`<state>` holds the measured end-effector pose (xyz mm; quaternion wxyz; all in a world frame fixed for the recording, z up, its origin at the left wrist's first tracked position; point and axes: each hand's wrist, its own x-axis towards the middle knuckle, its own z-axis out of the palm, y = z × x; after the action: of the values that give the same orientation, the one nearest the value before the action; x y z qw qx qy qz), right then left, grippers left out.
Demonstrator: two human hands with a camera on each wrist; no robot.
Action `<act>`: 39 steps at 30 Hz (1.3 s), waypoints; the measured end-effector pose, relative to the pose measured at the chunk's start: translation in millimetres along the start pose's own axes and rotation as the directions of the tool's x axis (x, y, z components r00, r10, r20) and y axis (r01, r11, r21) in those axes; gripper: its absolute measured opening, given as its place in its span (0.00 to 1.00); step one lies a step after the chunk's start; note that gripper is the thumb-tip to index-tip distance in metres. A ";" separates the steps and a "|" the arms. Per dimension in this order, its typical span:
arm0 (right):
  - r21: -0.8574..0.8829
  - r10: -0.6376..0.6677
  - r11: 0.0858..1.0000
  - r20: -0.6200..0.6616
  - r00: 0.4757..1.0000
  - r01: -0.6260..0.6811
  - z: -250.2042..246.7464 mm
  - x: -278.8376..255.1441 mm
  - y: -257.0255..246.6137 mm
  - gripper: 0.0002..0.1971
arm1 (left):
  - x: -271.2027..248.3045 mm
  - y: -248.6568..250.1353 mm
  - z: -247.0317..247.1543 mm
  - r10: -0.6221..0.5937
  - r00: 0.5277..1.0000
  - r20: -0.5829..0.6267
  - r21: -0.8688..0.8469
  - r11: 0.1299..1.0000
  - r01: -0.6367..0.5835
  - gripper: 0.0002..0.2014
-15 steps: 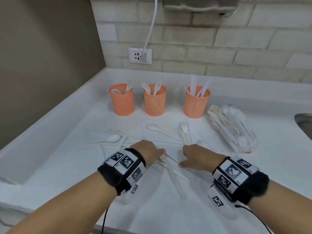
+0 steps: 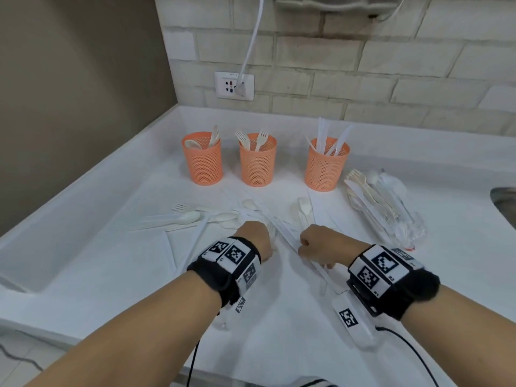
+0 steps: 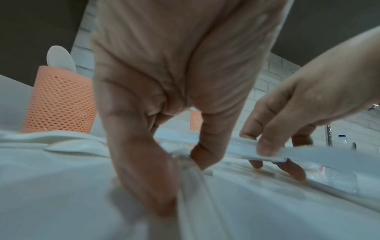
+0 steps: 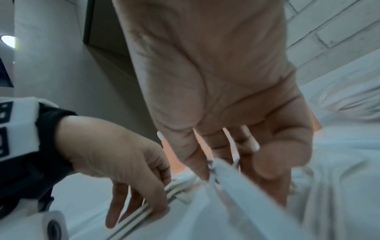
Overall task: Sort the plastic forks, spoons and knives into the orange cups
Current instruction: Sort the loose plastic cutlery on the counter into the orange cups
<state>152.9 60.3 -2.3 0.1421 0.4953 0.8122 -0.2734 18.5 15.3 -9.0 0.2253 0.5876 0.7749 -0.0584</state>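
white knife [image 2: 304, 255], both hands pinching, lying diagonally

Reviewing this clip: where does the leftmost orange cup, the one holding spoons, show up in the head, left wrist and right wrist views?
Head: leftmost orange cup stands far left of the row of three, near the back wall.
Left wrist: at the left edge, behind the left hand, a spoon bowl rising above its rim.
Right wrist: orange mesh shows between the fingers, but which cup cannot be told.
Shared landmark: the brick wall.
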 end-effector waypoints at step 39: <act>-0.035 -0.334 0.901 -0.691 0.641 0.432 -10.7 -0.4 -44.2 0.09 | 7.7 -46.5 -34.1 0.189 0.979 0.076 -0.994 -0.065 0.090 0.27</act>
<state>114.5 50.4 20.0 -0.2607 0.3850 0.8726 -0.1499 -36.2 20.2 10.1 0.6571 0.2567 0.5240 0.4773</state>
